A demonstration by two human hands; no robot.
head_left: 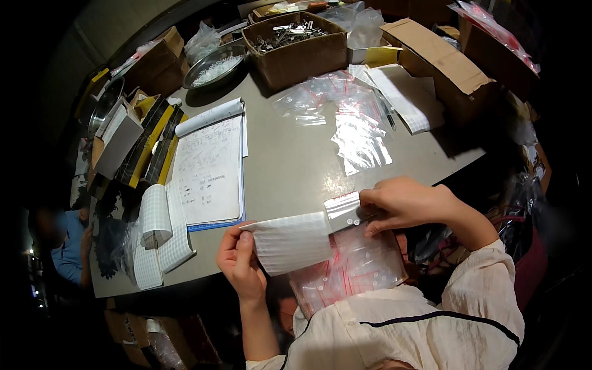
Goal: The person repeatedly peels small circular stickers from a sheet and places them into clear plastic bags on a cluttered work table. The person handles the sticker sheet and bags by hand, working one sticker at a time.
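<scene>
My left hand pinches one end of a white label sheet, with the thumb on top. The sheet stretches to the right, and its far end meets a small clear zip bag with a red line along its top. My right hand has its fingers closed at the right edge of that bag; the fingertips are partly hidden. Two small round marks show near the bag's lower edge. Under both hands, against my body, sits an open box of clear zip bags with red strips.
Clear bags lie across the table. To the left are a notepad, a folded label roll and black-yellow boxes. Behind stand a metal bowl and a carton of metal parts. A person in blue is at far left.
</scene>
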